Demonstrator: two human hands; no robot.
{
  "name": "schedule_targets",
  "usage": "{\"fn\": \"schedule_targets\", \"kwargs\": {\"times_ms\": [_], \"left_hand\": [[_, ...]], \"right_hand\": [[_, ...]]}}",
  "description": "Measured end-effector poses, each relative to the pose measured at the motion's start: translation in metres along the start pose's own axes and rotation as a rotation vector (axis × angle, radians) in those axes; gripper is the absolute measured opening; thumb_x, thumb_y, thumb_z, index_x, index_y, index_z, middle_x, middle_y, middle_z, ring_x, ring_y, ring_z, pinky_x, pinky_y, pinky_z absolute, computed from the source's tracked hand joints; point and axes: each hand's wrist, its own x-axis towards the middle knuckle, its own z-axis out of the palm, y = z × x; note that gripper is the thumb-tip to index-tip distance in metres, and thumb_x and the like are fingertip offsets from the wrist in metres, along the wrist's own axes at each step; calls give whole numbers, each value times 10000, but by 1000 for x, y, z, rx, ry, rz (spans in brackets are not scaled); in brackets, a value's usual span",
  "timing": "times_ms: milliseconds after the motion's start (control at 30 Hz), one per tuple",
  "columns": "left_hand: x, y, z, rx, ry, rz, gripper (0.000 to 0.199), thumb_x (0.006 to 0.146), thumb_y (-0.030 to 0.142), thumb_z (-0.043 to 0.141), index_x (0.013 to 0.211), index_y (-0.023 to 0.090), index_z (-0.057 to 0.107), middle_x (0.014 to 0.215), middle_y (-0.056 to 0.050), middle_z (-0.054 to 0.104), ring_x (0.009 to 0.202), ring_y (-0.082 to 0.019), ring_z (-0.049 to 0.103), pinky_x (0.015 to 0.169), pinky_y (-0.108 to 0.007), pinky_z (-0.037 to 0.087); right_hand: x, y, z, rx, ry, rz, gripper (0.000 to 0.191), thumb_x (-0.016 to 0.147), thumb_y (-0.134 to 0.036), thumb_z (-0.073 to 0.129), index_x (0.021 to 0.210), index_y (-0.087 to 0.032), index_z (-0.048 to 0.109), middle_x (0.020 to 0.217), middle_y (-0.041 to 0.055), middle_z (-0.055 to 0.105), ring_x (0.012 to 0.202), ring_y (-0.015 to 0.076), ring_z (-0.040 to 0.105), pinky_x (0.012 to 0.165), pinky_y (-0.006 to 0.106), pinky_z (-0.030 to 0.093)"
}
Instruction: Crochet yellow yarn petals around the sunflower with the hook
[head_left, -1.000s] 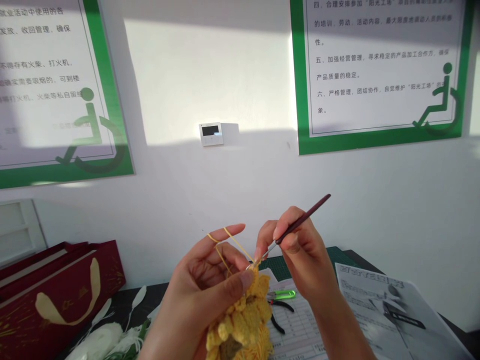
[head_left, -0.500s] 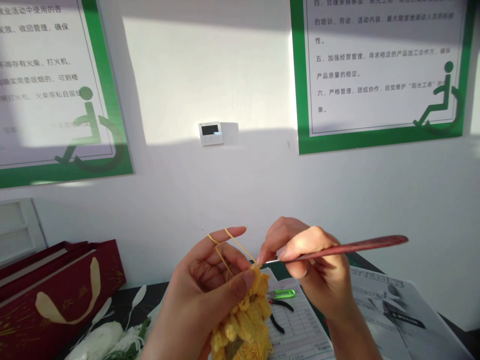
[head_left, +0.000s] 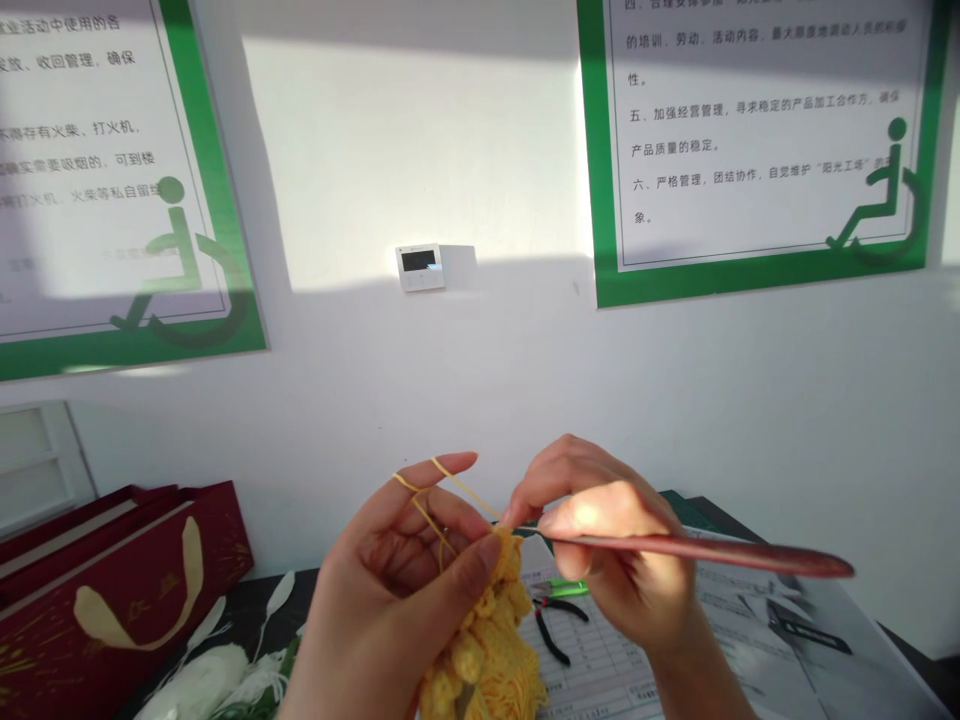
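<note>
Below the green-bordered wall notice, my left hand fans its fingers apart, tensioning the yellow yarn, while my right hand clamps the crochet hook at the crocheted piece.

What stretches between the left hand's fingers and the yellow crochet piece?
In the head view, a yellow yarn strand links the left hand to the yellow crochet piece.

**Two hands held close together, left open, right pinching**

Left hand: palm toward the viewer, index and middle fingers raised and spread, thumb angled across. Right hand: fingers curled in a closed grip, just beside the left thumb. Right forearm rises from lower right.
</note>
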Motion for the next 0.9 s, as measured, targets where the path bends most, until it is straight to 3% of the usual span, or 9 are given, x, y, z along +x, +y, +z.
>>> {"fn": "schedule_targets", "kwargs": {"times_ms": [67, 267, 433, 600, 767, 900], "left_hand": [[-2, 1, 1, 0, 12, -5, 544, 672, 223, 926, 1181, 205, 735, 742, -15, 717, 587, -173, 662, 534, -255, 534], [-6, 3, 5, -4, 70, 32, 533, 653, 208, 937, 1145, 220, 734, 719, -2, 728, 554, -149, 643, 526, -234, 542], [-8, 4, 12, -56, 113, 84, 525, 635, 213, 949, 1115, 231, 737, 703, 5, 728, 567, -159, 661, 525, -230, 551], [-9, 1, 14, -89, 113, 70, 573, 636, 183, 944, 1160, 239, 720, 725, 4, 726, 640, -198, 706, 593, -271, 586], [-4, 0, 8, -194, 29, -10, 508, 743, 220, 900, 1216, 235, 714, 718, 2, 708, 683, -174, 674, 668, -267, 585], [4, -3, 0, -346, -77, -142, 469, 772, 138, 866, 1210, 245, 738, 735, 9, 679, 673, -144, 641, 681, -261, 579]], "right_hand": [[-1, 1, 3, 37, 29, 19, 103, 1051, -286, 537, 1048, -328, 631, 945, 19, 768, 811, 207, 706, 764, 444, 548], [1, 0, 3, -66, 39, -127, 137, 1043, -336, 570, 1170, -325, 620, 956, 36, 786, 791, 194, 689, 732, 417, 562], [-6, 6, 9, -50, 122, -111, 199, 1035, -320, 584, 1227, -364, 614, 1003, 25, 790, 817, 202, 695, 736, 433, 567], [-12, 8, 15, -18, 202, -40, 75, 1015, -328, 613, 1080, -354, 641, 1001, 10, 788, 809, 210, 705, 723, 436, 561], [-10, 5, 17, -23, 217, 19, 72, 1018, -342, 603, 966, -318, 647, 943, 11, 778, 806, 214, 688, 717, 436, 541], [-11, 4, 21, -4, 236, 32, 87, 1019, -303, 602, 939, -306, 637, 964, 12, 779, 811, 207, 692, 724, 429, 535]]}}
